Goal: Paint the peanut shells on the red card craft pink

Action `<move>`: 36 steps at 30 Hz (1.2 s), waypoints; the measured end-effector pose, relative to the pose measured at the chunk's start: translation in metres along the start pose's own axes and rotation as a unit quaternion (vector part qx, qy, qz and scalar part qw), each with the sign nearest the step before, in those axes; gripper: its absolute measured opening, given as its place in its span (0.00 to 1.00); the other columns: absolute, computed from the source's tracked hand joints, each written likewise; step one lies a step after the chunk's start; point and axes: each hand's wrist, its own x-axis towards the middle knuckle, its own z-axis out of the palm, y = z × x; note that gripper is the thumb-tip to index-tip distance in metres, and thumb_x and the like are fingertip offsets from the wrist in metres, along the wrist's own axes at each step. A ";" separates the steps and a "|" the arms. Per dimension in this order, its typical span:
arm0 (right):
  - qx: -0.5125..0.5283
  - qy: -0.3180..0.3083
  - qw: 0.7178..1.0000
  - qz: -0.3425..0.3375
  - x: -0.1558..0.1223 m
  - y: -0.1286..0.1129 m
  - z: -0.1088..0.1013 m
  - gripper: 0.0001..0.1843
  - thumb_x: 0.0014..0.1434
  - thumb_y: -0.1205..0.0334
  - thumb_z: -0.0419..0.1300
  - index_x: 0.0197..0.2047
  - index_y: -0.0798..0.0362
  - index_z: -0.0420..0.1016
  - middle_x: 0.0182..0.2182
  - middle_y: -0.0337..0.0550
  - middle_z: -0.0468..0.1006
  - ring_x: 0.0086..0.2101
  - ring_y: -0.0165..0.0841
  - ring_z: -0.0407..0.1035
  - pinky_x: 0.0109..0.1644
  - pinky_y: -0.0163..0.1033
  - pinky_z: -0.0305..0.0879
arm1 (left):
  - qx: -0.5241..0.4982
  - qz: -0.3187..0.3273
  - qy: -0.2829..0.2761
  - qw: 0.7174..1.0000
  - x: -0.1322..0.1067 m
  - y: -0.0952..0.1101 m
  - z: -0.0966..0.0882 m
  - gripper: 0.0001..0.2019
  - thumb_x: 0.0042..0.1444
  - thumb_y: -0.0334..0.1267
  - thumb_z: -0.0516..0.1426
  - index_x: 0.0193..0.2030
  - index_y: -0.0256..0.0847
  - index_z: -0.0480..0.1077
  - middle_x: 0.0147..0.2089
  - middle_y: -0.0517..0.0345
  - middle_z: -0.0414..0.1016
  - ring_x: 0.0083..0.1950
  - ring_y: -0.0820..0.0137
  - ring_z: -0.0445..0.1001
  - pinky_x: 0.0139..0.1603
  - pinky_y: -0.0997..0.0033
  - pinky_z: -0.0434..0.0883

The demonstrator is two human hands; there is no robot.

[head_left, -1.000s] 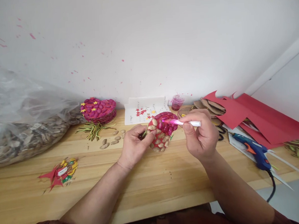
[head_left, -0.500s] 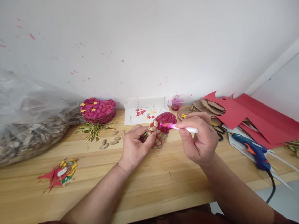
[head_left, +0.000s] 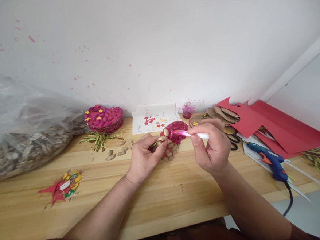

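My left hand [head_left: 145,155] pinches the left edge of a peanut-covered craft piece [head_left: 177,130], tilted up above the table. Its upper right peanuts are magenta; those at the left and bottom are bare tan on a red base. In my right hand [head_left: 213,145] is a white-handled paintbrush [head_left: 201,135], held like a pen. The brush's pink-stained tip touches or nearly touches the peanuts near the border of the painted part. Behind stands a small clear cup [head_left: 189,110] with magenta liquid. Loose peanuts [head_left: 121,153] lie left of my left hand.
A stack of magenta pieces with yellow stars [head_left: 103,118] and a bag of peanuts [head_left: 27,147] sit left. Paper stars lie on a white sheet [head_left: 138,125]. At right are red paper [head_left: 294,125], black scissors [head_left: 234,142] and a blue glue gun [head_left: 274,161]. Scraps [head_left: 62,187] lie front left.
The brush tip has shifted very slightly over the peanuts, and my right hand moved a little left. The whole view has drifted slightly. Both hands keep their holds.
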 end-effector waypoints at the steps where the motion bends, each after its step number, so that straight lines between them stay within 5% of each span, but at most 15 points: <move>1: 0.000 0.005 1.000 0.004 0.000 0.001 0.000 0.07 0.65 0.67 0.62 0.45 0.47 0.77 0.34 0.41 0.81 0.41 0.39 0.73 0.49 0.49 0.66 | -0.007 -0.005 0.002 1.000 0.000 0.000 0.000 0.14 0.61 0.42 0.63 0.25 0.41 0.75 0.25 0.60 0.69 0.29 0.70 0.66 0.33 0.68 0.62; 19: 0.091 0.010 0.992 0.089 -0.001 0.008 0.001 0.05 0.70 0.63 0.59 0.44 0.48 0.77 0.36 0.41 0.79 0.39 0.37 0.72 0.46 0.47 0.67 | -0.108 -0.062 -0.015 0.992 0.004 -0.002 0.000 0.12 0.57 0.43 0.64 0.26 0.39 0.77 0.25 0.61 0.68 0.29 0.71 0.63 0.32 0.70 0.61; 29: 0.088 0.021 0.992 0.082 -0.002 0.009 0.001 0.05 0.70 0.64 0.59 0.44 0.48 0.77 0.36 0.42 0.79 0.40 0.37 0.71 0.47 0.48 0.66 | -0.159 -0.113 -0.024 0.980 0.005 0.002 -0.002 0.16 0.55 0.44 0.66 0.22 0.41 0.71 0.22 0.64 0.65 0.26 0.73 0.60 0.29 0.71 0.59; 36: 0.071 0.015 0.995 0.073 -0.001 0.007 0.001 0.06 0.70 0.65 0.58 0.44 0.48 0.76 0.36 0.41 0.79 0.40 0.37 0.71 0.48 0.48 0.66 | -0.223 -0.162 -0.040 0.960 0.007 0.006 -0.003 0.13 0.52 0.47 0.68 0.26 0.40 0.77 0.21 0.64 0.68 0.23 0.74 0.60 0.26 0.72 0.58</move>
